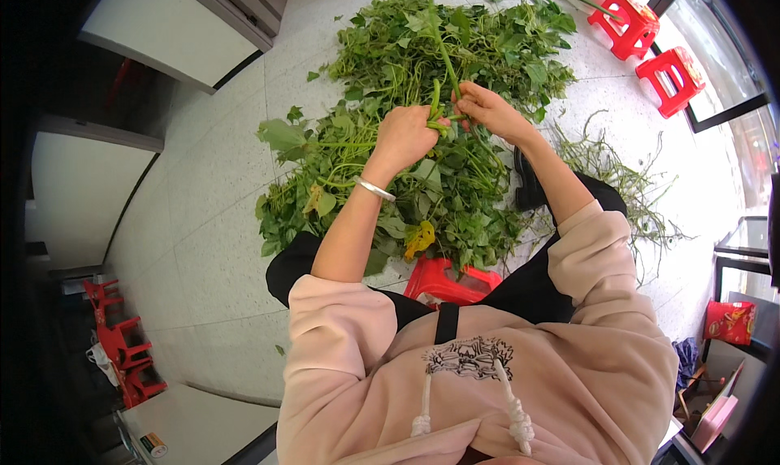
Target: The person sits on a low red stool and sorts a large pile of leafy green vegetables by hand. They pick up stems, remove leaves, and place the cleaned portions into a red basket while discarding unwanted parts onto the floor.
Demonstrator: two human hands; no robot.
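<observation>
My left hand [406, 138] is closed around several thick green stems, and their cut ends poke out past its fingers. Beside it, my right hand [489, 112] pinches a long green vine stem [444, 46] that runs up to the top edge of the view. The two hands are close together, above a big heap of leafy green vines [479, 213] on the floor. A yellowed leaf [420, 239] lies on the near side of the heap. My fingertips partly hide where the stems meet.
Thin stripped stems [617, 172] lie scattered on the floor at right. Two red plastic stools [626, 28] stand at the far right by the glass door. A red stool [451, 282] is between my legs. More red stools [126, 351] are at left, near white panels [93, 189].
</observation>
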